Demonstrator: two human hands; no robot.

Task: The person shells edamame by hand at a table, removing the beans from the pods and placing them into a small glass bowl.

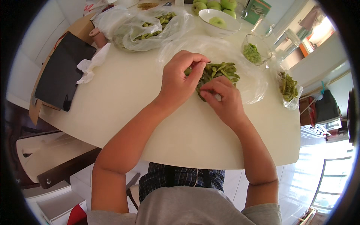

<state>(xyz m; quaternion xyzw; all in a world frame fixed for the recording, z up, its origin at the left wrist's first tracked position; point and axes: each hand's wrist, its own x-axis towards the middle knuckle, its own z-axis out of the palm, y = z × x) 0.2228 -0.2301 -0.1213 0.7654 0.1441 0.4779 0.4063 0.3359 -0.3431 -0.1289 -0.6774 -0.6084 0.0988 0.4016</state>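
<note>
Green soybean pods (222, 69) lie in a heap on a thin clear plastic bag (253, 81), spread flat on the pale table. Over the left side of the heap, my left hand (178, 74) has thumb and forefinger pinched on a small dark sliver, perhaps the end of a pod. My right hand (225, 97) is at the near edge of the heap with its fingers curled and fingertips beside a pod. Whether it grips that pod cannot be made out. Shelled green beans (251, 53) sit in a glass cup (263, 46) to the right.
An open plastic bag (126, 33) at the back left holds more pods. Green apples (213, 5) stand behind a white bowl (229, 29) with one inside. A bag of pods or husks (288, 87) is at the right edge. A dark tablet-like panel (66, 70) lies left, near crumpled tissue (91, 66).
</note>
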